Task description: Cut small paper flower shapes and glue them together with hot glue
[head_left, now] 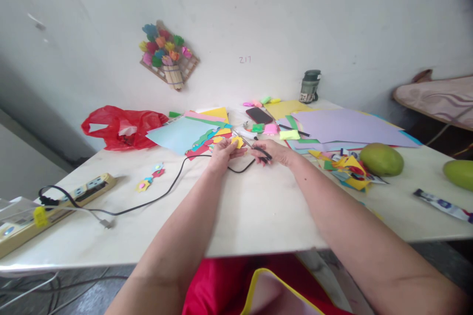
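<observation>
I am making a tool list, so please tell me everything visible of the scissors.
The scissors have black, plastic-looking handles and metallic-looking blades. Over the white table, the right hand holds them by the handles, the blades pointing leftward and away, toward the yellow paper in the left hand. Whether the blades are open or touch the paper is too small to tell.

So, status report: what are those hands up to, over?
Left fingers holding yellow paper. Right fingers holding scissors close to it. Black cable lying nearby.
</observation>
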Tool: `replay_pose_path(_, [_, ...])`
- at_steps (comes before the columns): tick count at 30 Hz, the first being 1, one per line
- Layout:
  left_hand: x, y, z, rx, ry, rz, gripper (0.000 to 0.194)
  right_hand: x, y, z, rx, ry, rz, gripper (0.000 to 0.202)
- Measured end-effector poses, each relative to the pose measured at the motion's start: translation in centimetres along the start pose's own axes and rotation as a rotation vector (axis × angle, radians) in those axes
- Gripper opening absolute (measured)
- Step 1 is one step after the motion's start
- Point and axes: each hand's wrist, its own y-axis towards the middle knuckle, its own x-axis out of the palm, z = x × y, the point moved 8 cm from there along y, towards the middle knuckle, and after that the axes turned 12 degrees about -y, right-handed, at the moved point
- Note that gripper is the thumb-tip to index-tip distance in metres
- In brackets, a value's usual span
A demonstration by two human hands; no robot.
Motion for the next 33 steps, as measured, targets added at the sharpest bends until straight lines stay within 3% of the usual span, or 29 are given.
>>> replay_pose_path(18, [-0.2,-0.2,0.0,-0.015,-0.039,0.035,0.036,0.2,-0.1,-0.6,-0.006,-0.023,0.021,0.037])
replay_pose_path(33, [-0.8,0.1,-0.4,-0.036,-0.020,0.050,0.031,0.4,0.6,0.4,0.013,-0.012,0.049,0.034])
